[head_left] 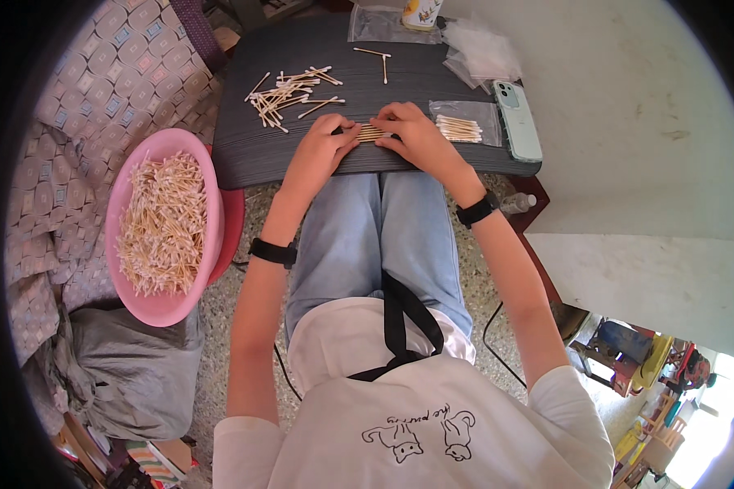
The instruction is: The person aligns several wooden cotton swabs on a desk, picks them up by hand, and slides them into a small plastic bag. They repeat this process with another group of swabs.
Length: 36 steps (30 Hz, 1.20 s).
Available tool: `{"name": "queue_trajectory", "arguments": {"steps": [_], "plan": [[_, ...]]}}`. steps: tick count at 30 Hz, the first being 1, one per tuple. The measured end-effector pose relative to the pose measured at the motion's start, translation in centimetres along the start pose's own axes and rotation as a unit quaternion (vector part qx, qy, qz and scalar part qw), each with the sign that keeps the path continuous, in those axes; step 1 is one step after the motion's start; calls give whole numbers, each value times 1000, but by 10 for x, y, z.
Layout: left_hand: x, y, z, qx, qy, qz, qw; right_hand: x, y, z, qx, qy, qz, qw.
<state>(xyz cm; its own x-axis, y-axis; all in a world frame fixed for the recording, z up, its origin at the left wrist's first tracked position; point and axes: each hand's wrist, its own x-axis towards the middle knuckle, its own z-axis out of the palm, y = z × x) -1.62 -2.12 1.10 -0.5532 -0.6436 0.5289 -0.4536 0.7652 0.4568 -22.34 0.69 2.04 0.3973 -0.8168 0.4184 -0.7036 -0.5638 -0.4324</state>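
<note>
Between my two hands, near the front edge of the dark table (253,155), lies a small row of cotton swabs (373,133) side by side. My left hand (328,143) closes on the row's left ends, and my right hand (412,134) closes on its right ends. The swab tips are hidden by my fingers. Beyond my left hand is a loose pile of cotton swabs (281,99). Just right of my right hand, a clear plastic bag (488,118) lies with a neat bundle of swabs (458,129) in or on it; I cannot tell which.
A pink basin (116,244) full of cotton swabs stands left of the table. A pale green phone (519,122) lies at the right edge. Farther back are empty clear bags (481,50), a cup-like container (422,14) and two stray swabs (385,69). A wall (620,163) rises at right.
</note>
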Motion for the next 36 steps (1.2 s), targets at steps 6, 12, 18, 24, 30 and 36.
{"name": "queue_trajectory", "arguments": {"steps": [6,12,18,24,30,36], "plan": [[0,-1,1,-12,-7,1,1000,1,-1,4,-28,20,-5,999],[-1,0,1,13,-9,-10,1000,-1,-3,8,-92,31,-25,995],[3,6,6,67,-22,-45,997,1,-3,12,-108,48,-38,992],[3,5,5,62,-5,-15,998,9,-1,5,-123,7,-59,991],[4,10,7,134,-13,-1,991,6,-3,7,-132,-5,-21,991],[2,9,5,139,1,22,990,5,-5,5,-145,10,-47,988]]}}
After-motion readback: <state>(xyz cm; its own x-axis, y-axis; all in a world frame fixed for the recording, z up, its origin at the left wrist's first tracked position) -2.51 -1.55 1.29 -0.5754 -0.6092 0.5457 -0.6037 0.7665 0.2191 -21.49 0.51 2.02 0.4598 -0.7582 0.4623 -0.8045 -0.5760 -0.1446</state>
